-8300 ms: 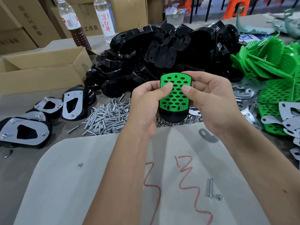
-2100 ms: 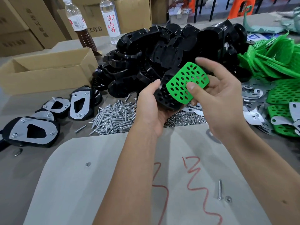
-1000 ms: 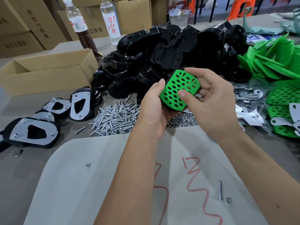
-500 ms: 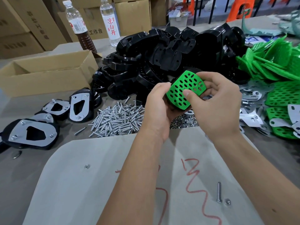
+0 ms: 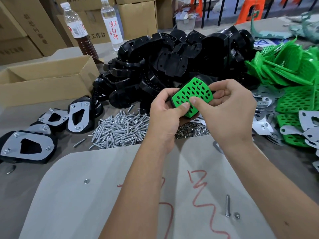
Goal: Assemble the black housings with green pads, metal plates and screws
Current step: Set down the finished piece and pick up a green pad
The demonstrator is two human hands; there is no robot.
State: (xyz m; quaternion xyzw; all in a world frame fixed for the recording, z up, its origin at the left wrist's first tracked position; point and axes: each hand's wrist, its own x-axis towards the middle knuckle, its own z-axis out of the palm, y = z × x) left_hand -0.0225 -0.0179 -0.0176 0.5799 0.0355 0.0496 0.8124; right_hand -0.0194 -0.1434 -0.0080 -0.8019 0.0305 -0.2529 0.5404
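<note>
Above the middle of the table I hold a black housing (image 5: 204, 79) with a perforated green pad (image 5: 193, 94) lying on its face. My left hand (image 5: 165, 114) grips the housing from the left and below, thumb on the pad's lower edge. My right hand (image 5: 226, 111) grips it from the right, thumb pressing the pad next to the left thumb. Most of the housing is hidden behind the pad and my fingers.
A heap of black housings (image 5: 172, 66) fills the back, green pads (image 5: 290, 69) and metal plates (image 5: 265, 125) lie at right. Screws (image 5: 119, 130) and nuts (image 5: 191, 130) are piled below my hands. Several finished assemblies (image 5: 25, 147) and a cardboard box (image 5: 43, 81) are at left. Loose screw (image 5: 227, 206) near front.
The green pad was tilted up off the housing two seconds ago; it now lies flat on it, and both thumbs have closed onto its lower edge.
</note>
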